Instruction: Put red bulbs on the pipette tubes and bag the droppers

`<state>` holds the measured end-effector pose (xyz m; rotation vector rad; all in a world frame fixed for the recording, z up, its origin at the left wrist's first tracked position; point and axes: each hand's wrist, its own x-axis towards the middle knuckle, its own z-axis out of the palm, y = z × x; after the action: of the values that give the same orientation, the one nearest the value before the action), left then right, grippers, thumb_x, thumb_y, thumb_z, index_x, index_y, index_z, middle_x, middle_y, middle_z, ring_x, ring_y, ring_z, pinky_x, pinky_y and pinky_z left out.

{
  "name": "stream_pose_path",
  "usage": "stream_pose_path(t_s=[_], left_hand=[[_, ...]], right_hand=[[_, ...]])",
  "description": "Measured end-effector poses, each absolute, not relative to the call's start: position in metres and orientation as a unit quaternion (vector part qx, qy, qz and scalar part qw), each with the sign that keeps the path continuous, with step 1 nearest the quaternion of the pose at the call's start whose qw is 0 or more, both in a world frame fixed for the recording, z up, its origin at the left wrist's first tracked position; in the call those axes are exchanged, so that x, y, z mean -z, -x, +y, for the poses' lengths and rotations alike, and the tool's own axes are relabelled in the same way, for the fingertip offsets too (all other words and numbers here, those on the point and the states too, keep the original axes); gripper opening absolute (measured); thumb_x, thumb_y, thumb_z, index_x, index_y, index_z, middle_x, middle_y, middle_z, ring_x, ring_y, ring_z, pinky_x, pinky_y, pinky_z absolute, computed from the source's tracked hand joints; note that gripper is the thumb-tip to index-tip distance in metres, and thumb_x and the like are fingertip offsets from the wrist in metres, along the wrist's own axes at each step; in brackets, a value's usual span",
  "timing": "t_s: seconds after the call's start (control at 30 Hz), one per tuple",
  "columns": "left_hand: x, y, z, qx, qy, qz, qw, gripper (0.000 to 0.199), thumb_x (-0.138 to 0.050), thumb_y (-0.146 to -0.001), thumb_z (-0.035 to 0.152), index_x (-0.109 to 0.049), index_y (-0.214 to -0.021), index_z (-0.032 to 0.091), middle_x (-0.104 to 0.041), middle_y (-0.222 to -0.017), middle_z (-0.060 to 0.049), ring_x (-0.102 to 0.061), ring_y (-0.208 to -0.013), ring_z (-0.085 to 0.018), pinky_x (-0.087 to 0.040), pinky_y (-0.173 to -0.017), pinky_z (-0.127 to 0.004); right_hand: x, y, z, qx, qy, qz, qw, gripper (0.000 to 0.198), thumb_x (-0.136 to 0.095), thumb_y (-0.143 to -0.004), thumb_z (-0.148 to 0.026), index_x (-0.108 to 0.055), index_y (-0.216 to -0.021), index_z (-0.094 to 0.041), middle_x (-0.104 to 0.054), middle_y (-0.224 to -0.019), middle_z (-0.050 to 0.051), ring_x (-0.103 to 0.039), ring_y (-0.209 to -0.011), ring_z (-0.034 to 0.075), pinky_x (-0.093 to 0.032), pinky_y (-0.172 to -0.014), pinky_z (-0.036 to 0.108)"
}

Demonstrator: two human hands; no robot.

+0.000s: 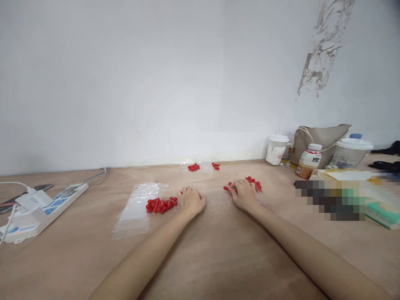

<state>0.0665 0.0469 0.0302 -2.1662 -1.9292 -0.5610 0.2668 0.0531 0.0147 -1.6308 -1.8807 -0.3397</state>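
A wide row of clear droppers with red rubber bulbs lies on the table, bulbs at both ends. My left hand rests palm down over the row's left part, fingers curled onto the tubes. Beside it on the left is a cluster of red bulbs. At the other end my right hand is closed over droppers, its thumb near one red bulb. More red bulbs show past its fingers. The undersides of both hands are hidden.
Clear zip bags lie at left. Near the wall is a plastic-wrapped pack of droppers. A power strip with chargers stands far left. On the right are a lidded cup, a bottle, a grey bag and a tub.
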Motion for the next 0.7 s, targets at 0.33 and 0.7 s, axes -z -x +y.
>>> stream_pose_path(t_s=[0.33,0.7], left_hand=[[-0.039,-0.074,0.064,0.111,0.706,-0.697,0.058,0.021,-0.051,-0.068,0.028,-0.067,-0.069,0.014,-0.066,-0.082,-0.016,-0.055,-0.086,-0.031,-0.032,-0.073,-0.041],[-0.05,-0.085,0.056,0.083,0.729,-0.678,0.045,0.019,-0.05,-0.072,0.027,-0.062,-0.067,0.013,-0.065,-0.078,-0.017,-0.055,-0.084,-0.033,-0.031,-0.073,-0.042]], right_hand=[[-0.009,-0.254,0.044,0.035,0.573,-0.716,0.397,0.012,-0.042,-0.081,-0.023,-0.052,-0.085,-0.017,-0.062,-0.084,0.004,-0.052,-0.082,0.018,-0.026,-0.072,0.03],[-0.008,-0.251,0.027,0.033,0.524,-0.741,0.418,0.022,-0.043,-0.075,-0.016,-0.051,-0.095,-0.019,-0.057,-0.084,0.004,-0.05,-0.082,0.017,-0.031,-0.071,0.03]])
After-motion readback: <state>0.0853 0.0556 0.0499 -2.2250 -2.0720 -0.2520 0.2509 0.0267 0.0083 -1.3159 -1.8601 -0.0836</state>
